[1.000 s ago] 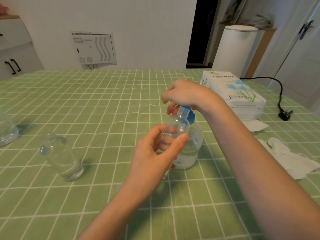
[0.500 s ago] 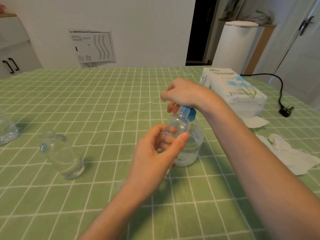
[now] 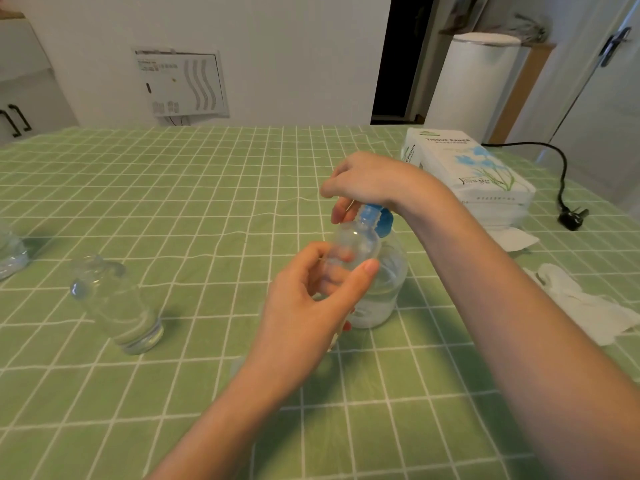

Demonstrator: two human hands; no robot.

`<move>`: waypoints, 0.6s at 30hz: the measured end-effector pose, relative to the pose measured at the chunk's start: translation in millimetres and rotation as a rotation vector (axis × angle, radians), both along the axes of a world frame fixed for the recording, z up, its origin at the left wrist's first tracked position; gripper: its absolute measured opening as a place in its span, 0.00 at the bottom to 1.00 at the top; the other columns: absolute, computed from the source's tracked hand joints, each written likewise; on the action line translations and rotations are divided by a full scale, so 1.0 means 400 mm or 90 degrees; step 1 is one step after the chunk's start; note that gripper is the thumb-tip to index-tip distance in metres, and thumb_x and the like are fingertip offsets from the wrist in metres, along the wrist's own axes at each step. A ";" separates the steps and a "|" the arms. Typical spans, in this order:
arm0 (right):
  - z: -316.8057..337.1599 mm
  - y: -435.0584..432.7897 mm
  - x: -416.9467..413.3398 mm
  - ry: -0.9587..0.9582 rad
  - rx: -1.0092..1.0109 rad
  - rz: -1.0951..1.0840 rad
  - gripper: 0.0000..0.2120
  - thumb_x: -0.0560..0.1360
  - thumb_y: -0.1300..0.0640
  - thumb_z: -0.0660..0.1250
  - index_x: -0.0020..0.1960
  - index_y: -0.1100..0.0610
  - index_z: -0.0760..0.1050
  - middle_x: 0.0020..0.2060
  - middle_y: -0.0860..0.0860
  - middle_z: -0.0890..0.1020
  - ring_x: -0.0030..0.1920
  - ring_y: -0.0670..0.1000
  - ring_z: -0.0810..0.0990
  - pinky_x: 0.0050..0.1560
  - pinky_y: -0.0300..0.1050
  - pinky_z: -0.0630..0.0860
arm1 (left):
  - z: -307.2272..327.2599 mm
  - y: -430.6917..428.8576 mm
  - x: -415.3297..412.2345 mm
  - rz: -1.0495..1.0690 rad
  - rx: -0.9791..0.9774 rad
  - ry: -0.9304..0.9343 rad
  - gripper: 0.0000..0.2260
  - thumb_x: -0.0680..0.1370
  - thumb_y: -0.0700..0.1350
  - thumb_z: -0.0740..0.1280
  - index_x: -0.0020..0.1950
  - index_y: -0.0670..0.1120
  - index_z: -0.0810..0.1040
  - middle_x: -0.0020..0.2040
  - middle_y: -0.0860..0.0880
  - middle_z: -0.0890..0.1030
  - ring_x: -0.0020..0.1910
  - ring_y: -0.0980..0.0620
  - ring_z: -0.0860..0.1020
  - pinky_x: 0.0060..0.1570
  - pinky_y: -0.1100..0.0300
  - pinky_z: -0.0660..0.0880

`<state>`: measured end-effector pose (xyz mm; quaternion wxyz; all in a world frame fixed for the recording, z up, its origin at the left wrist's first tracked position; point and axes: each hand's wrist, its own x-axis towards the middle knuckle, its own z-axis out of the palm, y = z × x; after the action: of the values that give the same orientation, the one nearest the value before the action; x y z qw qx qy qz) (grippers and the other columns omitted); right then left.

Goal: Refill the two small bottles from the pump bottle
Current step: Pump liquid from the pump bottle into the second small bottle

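My left hand [image 3: 308, 306] grips a small clear bottle [image 3: 353, 244] and holds it up against the blue pump head [image 3: 379, 220] of the pump bottle [image 3: 384, 285], which stands on the green checked tablecloth. My right hand [image 3: 367, 181] rests on top of the pump head, fingers curled down over it. A second small clear bottle [image 3: 117, 303] with liquid in it stands apart at the left, untouched. The mouth of the held bottle is hidden under my right fingers.
A tissue paper pack [image 3: 474, 174] lies at the back right, with crumpled white tissues [image 3: 588, 306] near the right edge. A black cord and plug [image 3: 571, 216] lie beyond them. Another clear container [image 3: 10, 254] shows at the far left edge.
Both hands and the bottles stay in nearly the same place; only the camera has shifted slightly.
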<state>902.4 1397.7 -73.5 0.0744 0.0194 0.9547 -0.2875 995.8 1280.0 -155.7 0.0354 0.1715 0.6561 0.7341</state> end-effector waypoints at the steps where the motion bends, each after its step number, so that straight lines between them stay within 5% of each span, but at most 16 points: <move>1: -0.003 0.000 0.000 -0.006 -0.005 -0.003 0.16 0.76 0.53 0.62 0.58 0.63 0.74 0.52 0.59 0.83 0.55 0.59 0.81 0.43 0.45 0.71 | 0.000 0.000 0.001 0.002 0.000 -0.002 0.15 0.63 0.57 0.70 0.44 0.50 0.79 0.38 0.38 0.79 0.31 0.53 0.73 0.28 0.65 0.73; 12: 0.026 -0.001 -0.001 0.032 0.038 0.010 0.16 0.75 0.54 0.63 0.58 0.62 0.75 0.50 0.59 0.83 0.50 0.57 0.82 0.51 0.49 0.77 | 0.009 -0.001 -0.004 0.005 -0.009 0.009 0.13 0.65 0.57 0.71 0.44 0.53 0.79 0.35 0.46 0.80 0.33 0.53 0.76 0.30 0.65 0.75; 18: 0.017 -0.002 0.000 0.021 0.007 0.013 0.15 0.75 0.54 0.63 0.57 0.63 0.75 0.51 0.60 0.83 0.54 0.59 0.82 0.58 0.56 0.76 | 0.011 0.001 -0.004 0.006 -0.009 0.001 0.10 0.66 0.57 0.73 0.43 0.54 0.79 0.37 0.41 0.80 0.31 0.55 0.75 0.27 0.67 0.72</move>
<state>902.5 1396.7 -66.8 0.0615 0.0054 0.9575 -0.2817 994.3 1280.3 -151.3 0.0327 0.1689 0.6618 0.7297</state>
